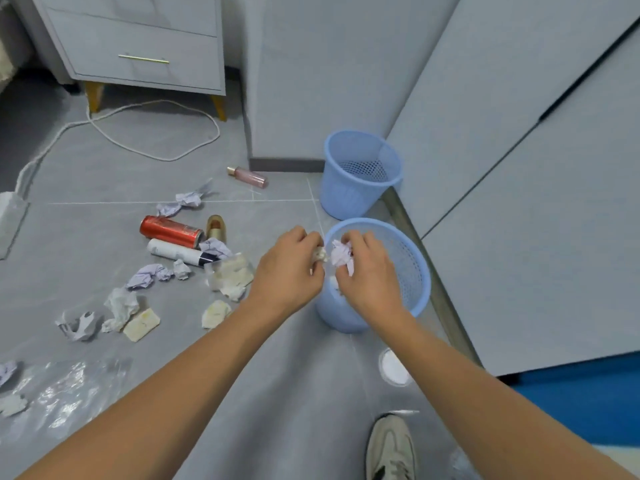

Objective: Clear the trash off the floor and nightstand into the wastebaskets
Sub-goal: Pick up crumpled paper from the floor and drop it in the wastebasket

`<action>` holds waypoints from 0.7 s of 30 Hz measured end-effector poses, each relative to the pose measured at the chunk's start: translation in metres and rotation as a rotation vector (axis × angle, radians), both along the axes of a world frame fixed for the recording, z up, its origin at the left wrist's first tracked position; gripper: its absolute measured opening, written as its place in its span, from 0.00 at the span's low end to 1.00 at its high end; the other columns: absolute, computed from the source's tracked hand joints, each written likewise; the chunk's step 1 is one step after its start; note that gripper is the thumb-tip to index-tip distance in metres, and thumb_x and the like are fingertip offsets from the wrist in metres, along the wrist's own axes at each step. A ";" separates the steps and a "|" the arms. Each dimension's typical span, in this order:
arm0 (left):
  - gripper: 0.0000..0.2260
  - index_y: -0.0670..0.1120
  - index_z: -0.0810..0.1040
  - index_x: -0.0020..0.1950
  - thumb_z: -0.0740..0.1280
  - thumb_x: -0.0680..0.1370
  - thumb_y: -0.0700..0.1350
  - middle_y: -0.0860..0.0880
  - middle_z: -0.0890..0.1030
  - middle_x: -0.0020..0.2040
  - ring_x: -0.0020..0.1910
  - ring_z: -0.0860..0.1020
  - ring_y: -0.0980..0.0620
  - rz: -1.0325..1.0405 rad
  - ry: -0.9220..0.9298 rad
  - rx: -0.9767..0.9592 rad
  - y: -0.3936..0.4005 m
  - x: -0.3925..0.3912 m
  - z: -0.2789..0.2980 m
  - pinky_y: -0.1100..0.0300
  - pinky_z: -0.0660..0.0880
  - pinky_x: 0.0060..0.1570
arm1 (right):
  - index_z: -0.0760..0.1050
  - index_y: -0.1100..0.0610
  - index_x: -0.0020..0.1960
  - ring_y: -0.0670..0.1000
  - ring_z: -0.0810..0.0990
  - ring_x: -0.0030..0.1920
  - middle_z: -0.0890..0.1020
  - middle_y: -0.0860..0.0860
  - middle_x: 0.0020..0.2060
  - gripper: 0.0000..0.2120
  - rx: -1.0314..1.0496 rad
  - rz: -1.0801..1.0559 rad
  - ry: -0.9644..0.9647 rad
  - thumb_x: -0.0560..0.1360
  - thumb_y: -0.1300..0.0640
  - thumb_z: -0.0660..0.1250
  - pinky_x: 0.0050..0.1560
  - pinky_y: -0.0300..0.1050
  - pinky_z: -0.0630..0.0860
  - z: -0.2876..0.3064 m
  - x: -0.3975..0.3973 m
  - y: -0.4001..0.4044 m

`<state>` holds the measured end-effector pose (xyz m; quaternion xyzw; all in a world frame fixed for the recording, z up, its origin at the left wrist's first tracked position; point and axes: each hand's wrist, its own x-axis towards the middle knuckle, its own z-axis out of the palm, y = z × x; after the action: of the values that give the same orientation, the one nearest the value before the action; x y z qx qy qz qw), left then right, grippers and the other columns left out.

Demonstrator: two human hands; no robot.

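1. Grey tile floor [104, 174] of a bedroom corner, the nightstand [138, 46] up at eleven o'clock, pale cabinet doors [519, 168] running along my right, and two blue mesh wastebaskets by them.

2. Both my hands meet over the near wastebasket [412, 271]. My right hand [367, 271] has its fingers curled round a crumpled lilac paper wad [341, 254], and that wad sits inside the rim's outline, so by my reading it drops straight in when I let go.

3. My left hand [287, 268] pinches a small whitish scrap [320, 255] at the rim's nine o'clock edge. Whether the scrap is fully over the opening I cannot tell; a short shift toward three o'clock looks needed before I release it.

4. At twelve o'clock from my hands, close beyond the near one, stands the far wastebasket [360, 174]; nothing shows inside it from here.

5. What remains lies from nine to ten o'clock of my grip, nearer my left hand: a red can [171, 231] and a white spray can [180, 252], both on their sides with long axes running roughly ten to four; a pink bottle [247, 177] farther up; crumpled papers [145, 276], tissues [230, 276] and a clear plastic sheet [65, 386] at eight o'clock.

6. A white cable [156, 133] loops below the nightstand; my shoe [391, 448] shows at six o'clock.
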<state>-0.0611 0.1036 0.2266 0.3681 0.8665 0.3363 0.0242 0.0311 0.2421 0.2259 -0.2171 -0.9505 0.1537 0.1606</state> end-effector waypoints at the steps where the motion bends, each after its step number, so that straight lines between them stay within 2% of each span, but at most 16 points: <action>1: 0.11 0.49 0.78 0.58 0.67 0.76 0.46 0.50 0.76 0.52 0.51 0.77 0.46 -0.021 -0.001 0.005 0.020 0.003 0.004 0.50 0.77 0.46 | 0.73 0.54 0.60 0.57 0.76 0.51 0.76 0.53 0.51 0.16 0.014 -0.041 -0.011 0.73 0.59 0.68 0.46 0.55 0.76 0.003 0.009 0.016; 3: 0.16 0.51 0.79 0.64 0.67 0.77 0.48 0.49 0.77 0.56 0.58 0.75 0.46 -0.068 -0.007 -0.022 0.055 0.012 0.007 0.50 0.77 0.51 | 0.73 0.54 0.62 0.59 0.75 0.54 0.76 0.54 0.53 0.19 0.029 -0.108 -0.074 0.71 0.59 0.69 0.48 0.54 0.75 0.005 0.027 0.045; 6: 0.23 0.54 0.76 0.71 0.68 0.77 0.55 0.51 0.76 0.64 0.67 0.71 0.48 -0.128 0.018 -0.140 0.082 0.024 0.004 0.51 0.75 0.57 | 0.71 0.52 0.67 0.59 0.70 0.59 0.72 0.53 0.57 0.29 0.078 -0.189 -0.293 0.66 0.56 0.69 0.53 0.54 0.75 0.005 0.048 0.069; 9: 0.22 0.54 0.75 0.71 0.67 0.78 0.57 0.52 0.75 0.63 0.66 0.71 0.48 -0.128 0.027 -0.173 0.069 0.028 -0.003 0.51 0.75 0.55 | 0.74 0.52 0.64 0.58 0.71 0.59 0.73 0.52 0.56 0.28 0.081 -0.190 -0.253 0.64 0.56 0.65 0.54 0.54 0.75 0.000 0.051 0.068; 12: 0.21 0.53 0.75 0.71 0.64 0.79 0.57 0.51 0.76 0.62 0.64 0.72 0.48 -0.084 0.038 -0.212 0.027 0.020 -0.014 0.52 0.74 0.53 | 0.76 0.55 0.58 0.59 0.74 0.55 0.75 0.53 0.51 0.20 0.073 -0.111 -0.131 0.66 0.60 0.67 0.49 0.54 0.74 -0.009 0.028 0.046; 14: 0.21 0.52 0.75 0.70 0.63 0.79 0.57 0.51 0.76 0.61 0.63 0.72 0.48 -0.017 0.024 -0.240 -0.012 0.010 -0.027 0.52 0.74 0.52 | 0.75 0.55 0.56 0.58 0.75 0.53 0.75 0.52 0.50 0.17 0.065 -0.014 -0.086 0.68 0.59 0.67 0.45 0.55 0.75 -0.015 0.005 0.020; 18: 0.19 0.52 0.76 0.67 0.61 0.79 0.59 0.51 0.76 0.59 0.61 0.74 0.47 0.163 -0.004 -0.312 -0.104 -0.011 -0.052 0.51 0.75 0.52 | 0.73 0.52 0.56 0.55 0.75 0.54 0.75 0.49 0.49 0.15 0.034 0.185 -0.039 0.69 0.57 0.66 0.46 0.53 0.76 -0.033 -0.041 -0.051; 21: 0.20 0.52 0.76 0.67 0.60 0.79 0.59 0.50 0.77 0.60 0.61 0.74 0.46 0.294 -0.038 -0.371 -0.174 -0.019 -0.071 0.50 0.76 0.52 | 0.73 0.51 0.55 0.55 0.75 0.53 0.75 0.48 0.49 0.14 -0.002 0.307 -0.077 0.69 0.57 0.66 0.44 0.52 0.76 -0.056 -0.068 -0.109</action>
<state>-0.0796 -0.0707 0.1553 0.2208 0.9571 0.1782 0.0582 -0.0372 0.1332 0.1700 -0.0750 -0.9778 0.1688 0.0985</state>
